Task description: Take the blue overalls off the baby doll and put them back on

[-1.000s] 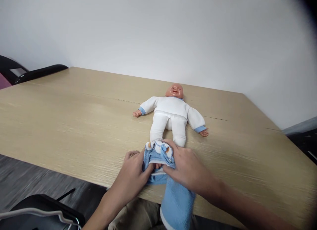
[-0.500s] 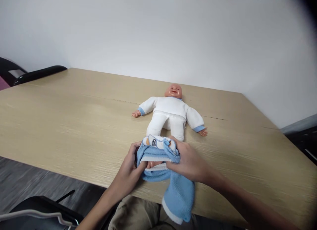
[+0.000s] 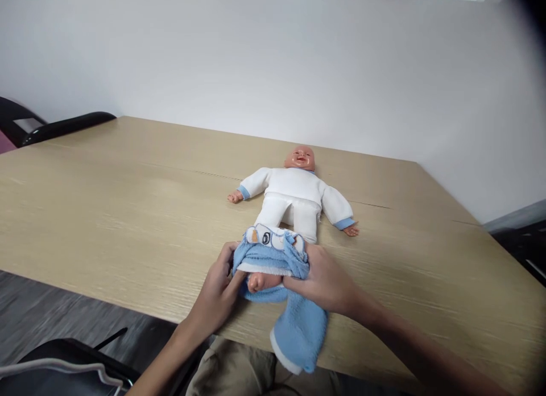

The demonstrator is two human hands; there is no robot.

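Observation:
A baby doll (image 3: 294, 194) in a white suit with blue cuffs lies on its back on the wooden table (image 3: 106, 208), head toward the wall. A bunched light-blue fleece garment (image 3: 273, 259) with a cartoon face print is gathered round the doll's lower legs, and one bare doll foot (image 3: 258, 281) pokes out of it. My left hand (image 3: 217, 296) grips the garment's left side. My right hand (image 3: 326, 279) grips its right side. A loose part of the garment (image 3: 298, 333) hangs over the table's near edge.
A black chair (image 3: 63, 126) stands at the table's far left corner. A dark object with a white wire hanger (image 3: 63, 367) lies on the floor at lower left. A white wall runs behind the table. My lap shows under the near edge.
Both hands have pulled the blue garment farther up the doll's legs, and the doll's foot now sticks out of the opening. Less fabric hangs over the table edge.

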